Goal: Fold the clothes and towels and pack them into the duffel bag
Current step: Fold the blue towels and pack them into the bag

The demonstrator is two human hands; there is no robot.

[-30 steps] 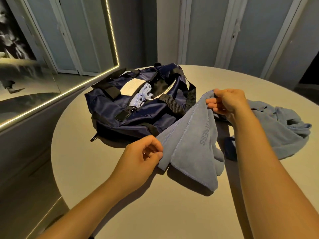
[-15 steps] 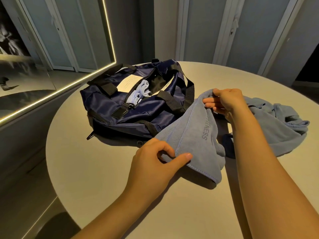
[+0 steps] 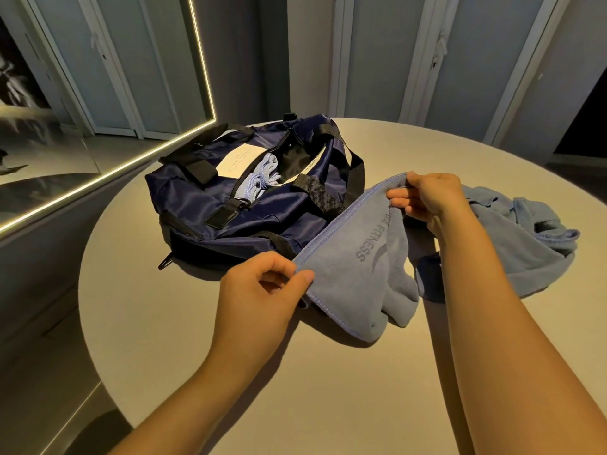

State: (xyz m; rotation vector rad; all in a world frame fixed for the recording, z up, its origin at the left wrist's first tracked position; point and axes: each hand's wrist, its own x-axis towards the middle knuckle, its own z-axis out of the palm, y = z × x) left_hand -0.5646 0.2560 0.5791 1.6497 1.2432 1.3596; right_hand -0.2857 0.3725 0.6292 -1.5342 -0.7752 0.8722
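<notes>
On the left of the round table I have the navy duffel bag lying unzipped, with a pale blue cloth tucked in its opening. Just in front of it, the left hand pinches the near corner of the blue towel between thumb and forefinger, its other fingers loosely curled. From there the hemmed edge runs up taut to the right hand, whose fingers curl round the far corner, held above the table. Below that edge the towel hangs bunched, its bottom resting on the tabletop. Further right a crumpled blue garment lies just beside it. My worry is the left pinch: it looks shallow, and a firm tug could pull the corner free. The slumped middle could also fold in crooked, and the edge passes close enough to the bag that it might snag a strap.
</notes>
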